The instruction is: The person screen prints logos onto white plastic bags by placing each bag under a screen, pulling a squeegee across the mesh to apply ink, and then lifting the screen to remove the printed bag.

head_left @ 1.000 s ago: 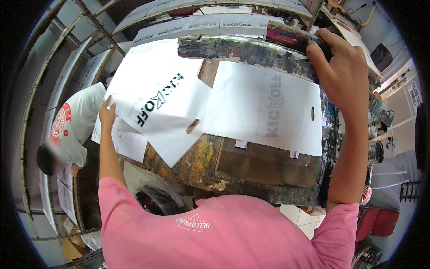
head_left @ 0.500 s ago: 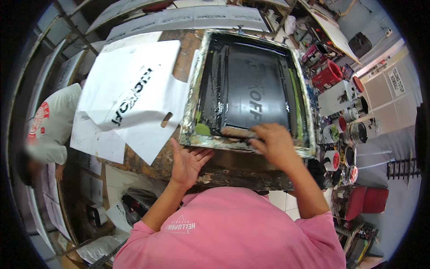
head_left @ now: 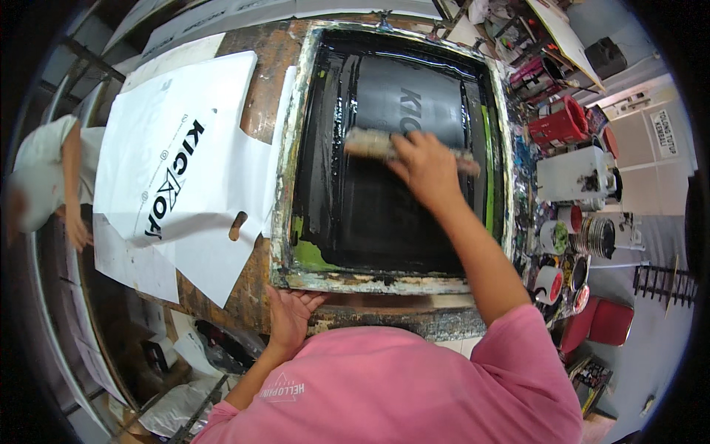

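Observation:
A screen printing frame (head_left: 284, 214) with a paint-crusted rim lies on a worn wooden table. Black ink covers much of its mesh (head_left: 355, 229), and dark lettering shows through in the upper middle. My right hand (head_left: 429, 169) grips a squeegee (head_left: 368, 143) with a long ink-stained wooden handle, set crosswise around the middle of the mesh. At the frame's near left corner is my left hand (head_left: 291, 314), palm up with fingers extended and holding nothing; the fingertips reach the rim's underside. Left of the frame lie white bags (head_left: 177, 140) printed in black, one with an oval handle hole.
Ink tubs, a red bucket (head_left: 558, 122) and a stack of lids (head_left: 594, 237) crowd the right side. A red chair (head_left: 608, 323) stands at lower right. Another person (head_left: 55, 170) is at the far left, beside racks. Printed sheets (head_left: 222, 21) lie beyond the table.
My right hand has pushed the squeegee from the frame's near edge to mid-mesh, darkening the mesh behind it. My left hand stays by the near left corner. The other person's arm has come into view.

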Demonstrator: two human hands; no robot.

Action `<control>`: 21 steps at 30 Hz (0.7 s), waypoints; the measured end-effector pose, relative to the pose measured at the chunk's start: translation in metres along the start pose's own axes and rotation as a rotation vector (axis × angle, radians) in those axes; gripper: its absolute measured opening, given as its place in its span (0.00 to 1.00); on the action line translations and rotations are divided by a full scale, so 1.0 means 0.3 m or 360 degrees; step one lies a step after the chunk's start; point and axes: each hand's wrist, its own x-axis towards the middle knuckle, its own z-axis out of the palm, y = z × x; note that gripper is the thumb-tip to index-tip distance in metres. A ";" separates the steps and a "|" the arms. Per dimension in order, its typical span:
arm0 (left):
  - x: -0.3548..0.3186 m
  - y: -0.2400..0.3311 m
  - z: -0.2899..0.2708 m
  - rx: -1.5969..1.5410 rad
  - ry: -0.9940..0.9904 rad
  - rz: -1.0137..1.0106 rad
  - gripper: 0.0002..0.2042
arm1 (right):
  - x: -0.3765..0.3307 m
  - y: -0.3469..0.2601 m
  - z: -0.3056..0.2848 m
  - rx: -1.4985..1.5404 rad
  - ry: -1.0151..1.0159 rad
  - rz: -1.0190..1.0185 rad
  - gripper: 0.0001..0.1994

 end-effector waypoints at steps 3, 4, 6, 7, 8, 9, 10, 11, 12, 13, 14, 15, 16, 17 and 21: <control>0.006 0.023 0.031 0.0016 0.0026 0.0002 0.49 | 0.188 0.154 0.095 -0.0088 0.0154 -0.0014 0.16; 0.006 0.030 0.039 0.0014 0.0031 0.0006 0.49 | 0.247 0.196 0.117 -0.0118 0.0200 -0.0022 0.16; -0.002 0.035 0.043 -0.0016 0.0058 0.0014 0.49 | 0.344 0.238 0.127 -0.0160 0.0147 -0.0013 0.16; 0.001 0.033 0.041 -0.0041 0.0071 0.0022 0.49 | 0.378 0.253 0.111 -0.0190 0.0128 -0.0004 0.17; 0.004 0.031 0.036 -0.0062 0.0080 0.0026 0.50 | 0.400 0.268 0.090 -0.0167 0.0060 -0.0011 0.18; 0.007 0.027 0.028 -0.0094 0.0014 0.0050 0.48 | 0.413 0.275 0.057 -0.0148 -0.0012 -0.0022 0.19; 0.012 0.026 0.015 -0.0121 -0.0055 0.0069 0.47 | 0.407 0.279 0.023 -0.0130 -0.0083 -0.0025 0.20; 0.015 0.024 0.005 -0.0145 -0.0127 0.0084 0.46 | 0.371 0.279 -0.010 -0.0054 -0.0177 -0.0035 0.19; 0.019 0.015 -0.004 -0.0143 -0.0158 0.0117 0.46 | 0.327 0.248 -0.054 0.0020 -0.0275 -0.0062 0.19; 0.018 0.010 -0.008 -0.0157 -0.0166 0.0141 0.46 | 0.275 0.204 -0.105 0.0098 -0.0376 -0.0095 0.19; 0.017 0.004 -0.013 -0.0185 -0.0175 0.0173 0.46 | 0.204 0.117 -0.177 0.0137 -0.0538 -0.0016 0.19; 0.018 -0.002 -0.017 -0.0210 -0.0190 0.0203 0.46 | 0.102 0.022 -0.247 0.0172 -0.0696 0.0071 0.19; 0.016 -0.008 -0.019 -0.0265 -0.0133 0.0194 0.44 | -0.015 -0.046 -0.288 0.0171 -0.0647 0.0024 0.19; 0.018 -0.003 -0.013 -0.0259 -0.0145 0.0180 0.44 | -0.127 -0.105 -0.333 0.0159 -0.0599 -0.0007 0.18; 0.002 0.021 -0.015 -0.0197 -0.0311 0.0191 0.45 | -0.388 -0.296 -0.432 0.0145 -0.0481 0.0194 0.18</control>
